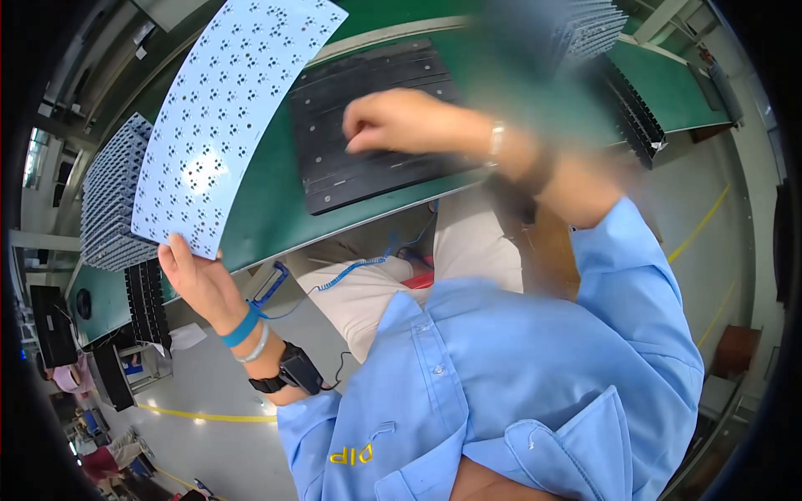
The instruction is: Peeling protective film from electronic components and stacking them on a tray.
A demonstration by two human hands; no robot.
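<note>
My left hand (pixel 194 280) grips the lower edge of a long white panel (pixel 224 117) dotted with small black marks, holding it tilted up over the green conveyor belt (pixel 267 200). A black slotted tray (pixel 368 125) lies flat on the belt. My right hand (pixel 401 121) reaches across it, fingers curled down and touching the tray's surface, holding nothing. A blue wrist strap with a coiled blue cord (pixel 355 269) hangs from my left wrist, beside a black wrist device (pixel 294 371).
A stack of grey-white panels (pixel 113 200) stands at the left of the belt, with black trays (pixel 146 305) below it. More stacked dark trays (pixel 631 108) and panels (pixel 593 29) sit at the right. Grey floor with yellow lines lies below.
</note>
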